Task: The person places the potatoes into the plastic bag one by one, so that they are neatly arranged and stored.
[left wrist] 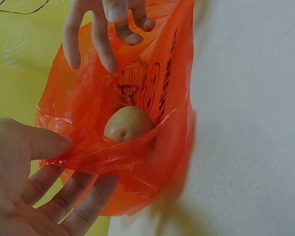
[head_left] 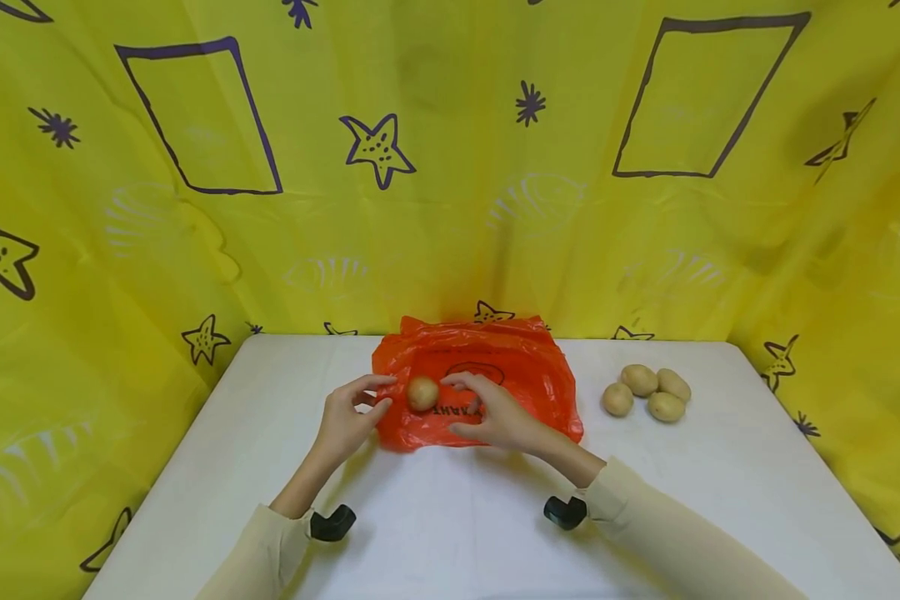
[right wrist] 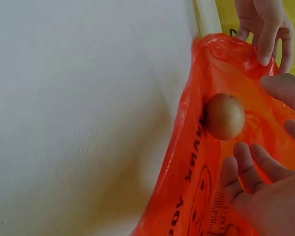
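We find one potato [head_left: 422, 394] within the mouth of the red bag [head_left: 543, 383], as far as we can tell, touching neither hand. The left hand [head_left: 351, 417] pinches the bag's rim; the right hand [head_left: 498, 417] holds nothing, fingers apart, over the bag. We judge the work little advanced: four other potatoes [head_left: 641, 382] lie outside, together on the worktop [head_left: 435, 517].

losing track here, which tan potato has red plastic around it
The lone round tan potato between the left hand and right hand; the other four lie clustered on the white table.
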The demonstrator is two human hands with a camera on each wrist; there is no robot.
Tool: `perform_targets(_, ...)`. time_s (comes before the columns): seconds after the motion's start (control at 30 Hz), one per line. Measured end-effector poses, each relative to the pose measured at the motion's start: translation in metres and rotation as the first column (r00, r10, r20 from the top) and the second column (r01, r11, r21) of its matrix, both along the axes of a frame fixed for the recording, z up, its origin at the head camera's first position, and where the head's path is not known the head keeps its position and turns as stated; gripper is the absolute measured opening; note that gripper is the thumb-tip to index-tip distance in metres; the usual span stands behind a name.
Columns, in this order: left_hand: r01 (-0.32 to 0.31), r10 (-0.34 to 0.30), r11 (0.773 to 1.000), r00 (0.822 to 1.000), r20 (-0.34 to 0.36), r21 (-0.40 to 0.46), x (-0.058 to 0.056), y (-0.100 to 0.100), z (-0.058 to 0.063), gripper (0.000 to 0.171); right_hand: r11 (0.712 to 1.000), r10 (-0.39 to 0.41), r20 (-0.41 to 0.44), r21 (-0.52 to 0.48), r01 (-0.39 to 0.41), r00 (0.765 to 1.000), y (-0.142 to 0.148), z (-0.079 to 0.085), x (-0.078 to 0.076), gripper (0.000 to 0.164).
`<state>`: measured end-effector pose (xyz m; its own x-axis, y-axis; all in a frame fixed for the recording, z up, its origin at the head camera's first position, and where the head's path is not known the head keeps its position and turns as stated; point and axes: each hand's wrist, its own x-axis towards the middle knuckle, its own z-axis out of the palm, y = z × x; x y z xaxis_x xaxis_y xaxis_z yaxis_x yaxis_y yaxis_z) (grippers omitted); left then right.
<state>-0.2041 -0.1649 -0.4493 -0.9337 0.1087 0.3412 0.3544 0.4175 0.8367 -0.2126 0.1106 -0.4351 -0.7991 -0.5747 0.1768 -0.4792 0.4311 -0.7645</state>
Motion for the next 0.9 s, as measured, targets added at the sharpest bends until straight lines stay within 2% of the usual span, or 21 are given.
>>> perform_targets(0.3, 0.000, 0.000, 1.000, 1.000, 0.007, -0.007, 0.000, 0.001, 0.000, 0.029, 1.000, -0.001, 0.002, -0.014, 0.001, 1.000, 0.011, 0.017, 0.014, 0.064)
perform_targets(0.5, -0.011, 0.010, 1.000, 1.000, -0.029, -0.016, -0.001, 0.001, -0.002, 0.028, 0.999, 0.001, -0.037, -0.052, -0.003, 0.999, 0.019, 0.027, 0.019, 0.060)
perform_targets(0.63, -0.007, 0.007, 1.000, 0.999, -0.031, -0.012, 0.000, 0.001, -0.002, 0.028, 0.998, -0.009, -0.047, -0.058, 0.006, 0.999, 0.023, 0.031, 0.021, 0.059)
perform_targets(0.9, -0.011, 0.011, 1.000, 1.000, -0.001, -0.024, 0.001, 0.002, 0.000, 0.028, 0.999, -0.019, -0.017, -0.046, 0.019, 1.000, 0.035, 0.033, 0.024, 0.060)
